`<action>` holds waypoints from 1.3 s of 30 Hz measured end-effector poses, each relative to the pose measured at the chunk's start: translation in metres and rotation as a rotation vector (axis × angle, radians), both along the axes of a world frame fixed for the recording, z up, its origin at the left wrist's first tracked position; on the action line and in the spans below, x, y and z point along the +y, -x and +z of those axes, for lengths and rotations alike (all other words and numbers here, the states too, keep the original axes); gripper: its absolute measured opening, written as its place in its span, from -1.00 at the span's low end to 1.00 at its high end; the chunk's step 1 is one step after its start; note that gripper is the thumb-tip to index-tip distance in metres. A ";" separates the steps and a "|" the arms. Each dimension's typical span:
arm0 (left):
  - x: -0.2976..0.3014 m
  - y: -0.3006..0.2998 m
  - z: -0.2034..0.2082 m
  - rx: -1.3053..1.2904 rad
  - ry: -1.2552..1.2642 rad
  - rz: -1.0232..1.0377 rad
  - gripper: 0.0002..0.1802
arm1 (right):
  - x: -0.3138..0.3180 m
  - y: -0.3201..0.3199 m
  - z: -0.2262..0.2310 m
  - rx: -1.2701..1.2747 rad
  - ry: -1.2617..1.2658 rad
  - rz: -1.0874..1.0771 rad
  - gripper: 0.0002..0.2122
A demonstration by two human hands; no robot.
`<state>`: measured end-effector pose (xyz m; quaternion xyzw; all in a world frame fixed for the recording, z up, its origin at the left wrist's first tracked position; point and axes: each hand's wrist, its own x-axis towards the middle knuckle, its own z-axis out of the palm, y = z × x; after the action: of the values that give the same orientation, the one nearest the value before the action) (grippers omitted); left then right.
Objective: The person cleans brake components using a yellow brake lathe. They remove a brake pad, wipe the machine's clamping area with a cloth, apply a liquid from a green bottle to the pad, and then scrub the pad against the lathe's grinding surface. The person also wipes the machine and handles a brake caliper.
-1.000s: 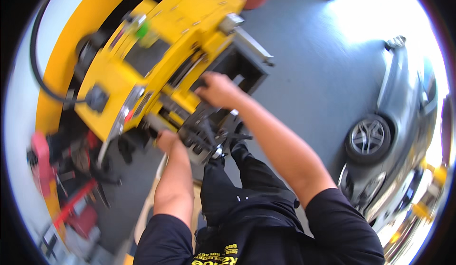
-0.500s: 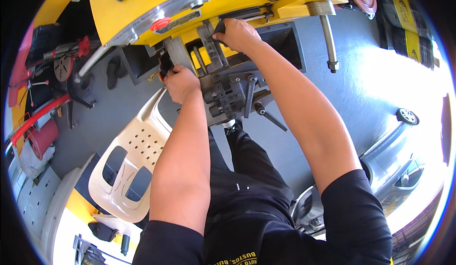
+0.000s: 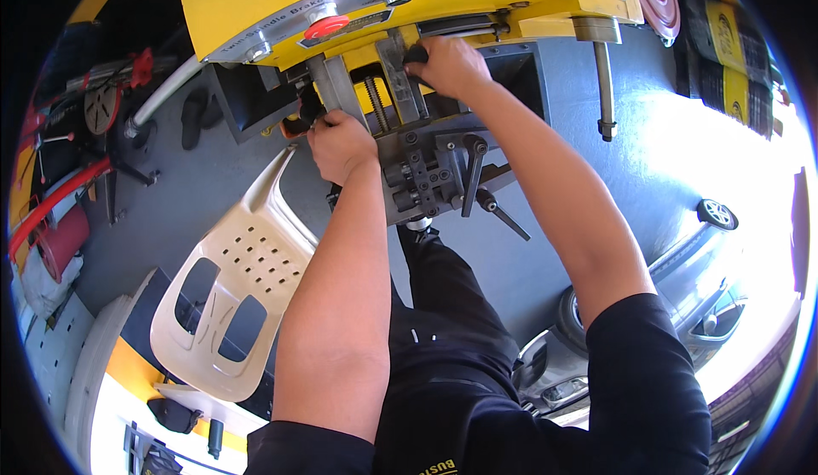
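Note:
A yellow lathe [image 3: 477, 2] stands in front of me, with two grey slide rails and a threaded screw [image 3: 376, 103] between them. At the right-hand rail, my right hand [image 3: 453, 68] is closed on a black knob [image 3: 416, 54]. My left hand [image 3: 342, 148] is closed beside the left rail [image 3: 338, 92], next to a dark part [image 3: 302, 117]; the hand itself hides what its fingers grip. Nearer to me, between my forearms, sits a dark metal tool holder [image 3: 417, 172] with bolts and two black clamp levers [image 3: 474, 172].
A red push button [image 3: 326, 28] sits on the lathe's front panel. From its right side a metal spindle [image 3: 605, 92] sticks out. A cream plastic chair [image 3: 243, 262] stands to my left. At the right is a grey car [image 3: 699, 262]; a red-framed stand [image 3: 64, 198] is at far left.
My view has shifted, so the lathe and both hands appear a little farther right. Both hands keep about the same places on the lathe.

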<state>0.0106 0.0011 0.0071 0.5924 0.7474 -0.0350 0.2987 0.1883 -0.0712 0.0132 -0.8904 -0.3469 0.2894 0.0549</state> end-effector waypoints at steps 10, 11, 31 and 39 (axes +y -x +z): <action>0.003 0.002 -0.005 0.017 0.027 0.021 -0.40 | -0.013 0.017 -0.006 -0.023 -0.040 -0.036 -0.56; 0.002 0.001 -0.004 0.013 0.038 0.012 -0.40 | -0.007 0.013 -0.010 -0.041 -0.036 -0.053 -0.56; 0.000 0.001 -0.009 0.088 -0.009 0.009 -0.46 | 0.019 0.022 -0.003 -0.055 0.036 -0.233 -0.58; 0.004 0.002 -0.015 0.049 -0.026 0.003 -0.44 | 0.025 0.020 -0.003 -0.010 0.008 -0.369 -0.53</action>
<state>0.0087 0.0047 -0.0077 0.5942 0.7556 -0.0393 0.2727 0.1684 -0.0462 0.0106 -0.9407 -0.1767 0.2712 0.1016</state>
